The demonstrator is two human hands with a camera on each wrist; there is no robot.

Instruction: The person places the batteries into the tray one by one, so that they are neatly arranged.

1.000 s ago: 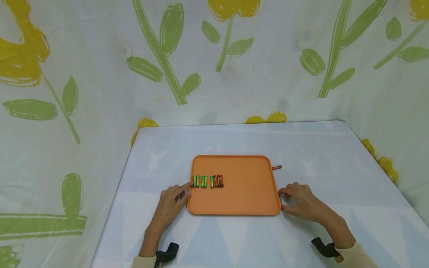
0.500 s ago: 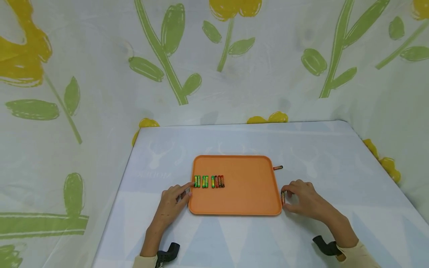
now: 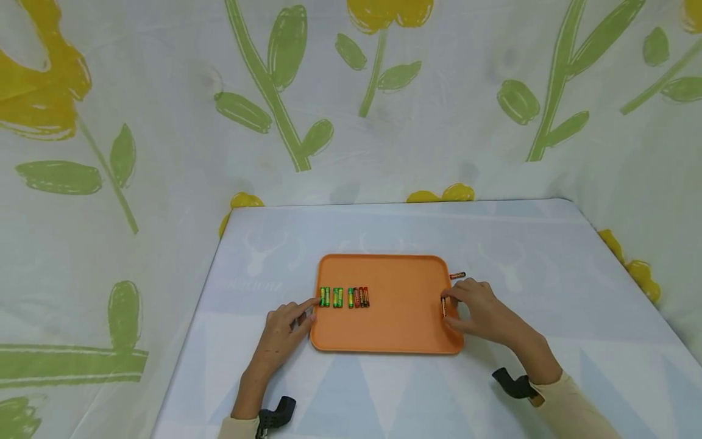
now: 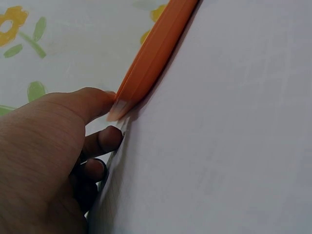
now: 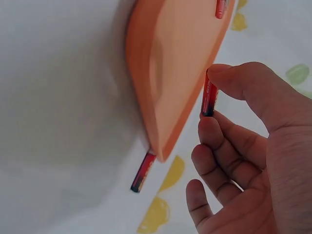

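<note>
My right hand [image 3: 485, 314] pinches a small red and black battery [image 5: 209, 95] between thumb and fingertips, above the right side of an orange tray [image 3: 406, 317]. My left hand [image 3: 281, 335] rests at the tray's left edge, thumb against its outer side and index finger reaching over the rim beside the leftmost battery. A row of upright-lying batteries sits in the tray: two pairs of green batteries [image 3: 337, 297], then one green battery [image 3: 351, 297] beside several red and black batteries [image 3: 361, 297].
Another red and black battery [image 5: 143, 172] lies on the table just outside the tray's right edge, near its far corner. The pale patterned table [image 3: 384, 396] surrounds the tray. A flower-print curtain [image 3: 417, 146] hangs behind and at the sides.
My right hand has lifted the battery from beside the tray's right edge and carried it left and away from me, over the rim. My left hand stays at the tray.
</note>
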